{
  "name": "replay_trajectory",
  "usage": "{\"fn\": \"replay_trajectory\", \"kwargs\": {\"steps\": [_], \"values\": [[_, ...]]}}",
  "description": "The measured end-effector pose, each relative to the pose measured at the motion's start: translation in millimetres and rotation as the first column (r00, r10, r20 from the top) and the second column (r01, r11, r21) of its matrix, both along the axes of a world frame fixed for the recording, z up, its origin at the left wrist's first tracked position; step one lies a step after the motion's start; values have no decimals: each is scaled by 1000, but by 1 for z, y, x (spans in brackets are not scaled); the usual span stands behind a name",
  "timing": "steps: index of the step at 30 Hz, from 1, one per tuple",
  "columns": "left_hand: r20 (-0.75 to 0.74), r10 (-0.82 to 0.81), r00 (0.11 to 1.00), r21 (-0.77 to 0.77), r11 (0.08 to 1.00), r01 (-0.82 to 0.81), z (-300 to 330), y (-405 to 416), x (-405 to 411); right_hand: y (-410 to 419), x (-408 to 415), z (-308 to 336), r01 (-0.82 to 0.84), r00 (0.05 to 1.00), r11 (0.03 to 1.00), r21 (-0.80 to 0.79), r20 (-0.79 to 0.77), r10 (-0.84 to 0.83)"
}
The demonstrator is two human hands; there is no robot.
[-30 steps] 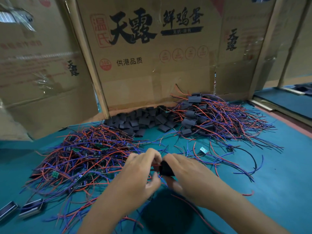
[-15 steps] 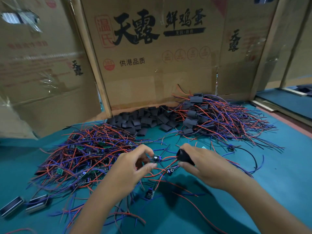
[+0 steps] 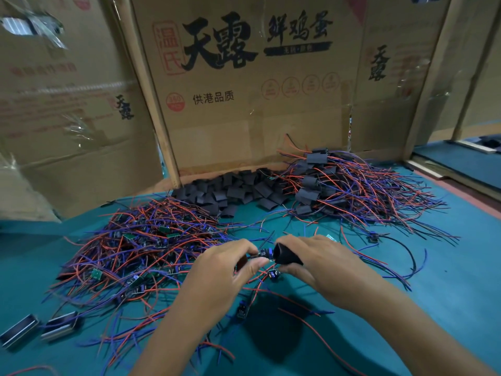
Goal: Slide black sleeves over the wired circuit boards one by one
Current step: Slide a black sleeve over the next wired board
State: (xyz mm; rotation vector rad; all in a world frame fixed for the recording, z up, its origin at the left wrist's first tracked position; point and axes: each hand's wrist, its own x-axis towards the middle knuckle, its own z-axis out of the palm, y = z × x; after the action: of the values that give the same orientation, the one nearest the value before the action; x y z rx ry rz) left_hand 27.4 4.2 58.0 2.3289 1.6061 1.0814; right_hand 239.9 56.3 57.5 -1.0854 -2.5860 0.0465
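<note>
— What were your hands doing at that moment?

— My right hand (image 3: 322,264) gripped a black sleeve (image 3: 287,255), fingers and thumb curled round it, its open mouth turned toward my left. My left hand (image 3: 230,270) pinched a small wired circuit board (image 3: 264,253) between thumb and fingertips. The board sat right at the sleeve's mouth; I could not tell whether its tip was inside yet. Both hands were raised a little above the green desk (image 3: 433,308).

— And the rest of the parts?

— To my left lay a tangled heap of bare boards (image 3: 135,245) with red, blue and black wires, a few green boards showing through. Straight ahead, against the cardboard, was a pile of loose sleeves (image 3: 230,191), flat black pieces. To the right of that pile sat the sleeved boards (image 3: 339,185), their wires fanning out toward the desk's right side. The two piles touched where they met.

— Anything closer to you?

— A few stray boards lay just under my hands, one (image 3: 273,275) right below the sleeve and another (image 3: 240,310) nearer to me, between my forearms. One more (image 3: 373,236) lay off to the right with a long black wire curving away from it. At the near left edge were two small metal blocks (image 3: 40,329), side by side.

— What stood behind the desk?

— Cardboard boxes (image 3: 257,104) printed with large black characters, forming a wall at the back.
</note>
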Motion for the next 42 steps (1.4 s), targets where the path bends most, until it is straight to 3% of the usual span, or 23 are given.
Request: {"fn": "replay_trajectory", "kwargs": {"steps": [9,16,24,29,33,42], "values": [[2,-7,1000,-20,1000,7,-1,-3,10,1,-3,-5,5,999,999,-45,39,-3],[138,-26,990,10,1000,25,1,-5,11,-1,-4,-3,4,999,999,42,40,-6],[218,-3,976,-7,1000,4,3,-5,14,-4,-6,1,-32,999,999,1,-26,32],[408,24,913,-152,988,42,-1,-3,20,-6,-7,1,-32,999,999,-1,4,32],[608,71,791,-265,957,119,-2,-2,22,-9,-10,-4,-46,999,999,-8,17,46],[745,251,618,-449,874,187,-4,-5,25,-13,-14,-7,-64,998,998,11,-9,65]]}}
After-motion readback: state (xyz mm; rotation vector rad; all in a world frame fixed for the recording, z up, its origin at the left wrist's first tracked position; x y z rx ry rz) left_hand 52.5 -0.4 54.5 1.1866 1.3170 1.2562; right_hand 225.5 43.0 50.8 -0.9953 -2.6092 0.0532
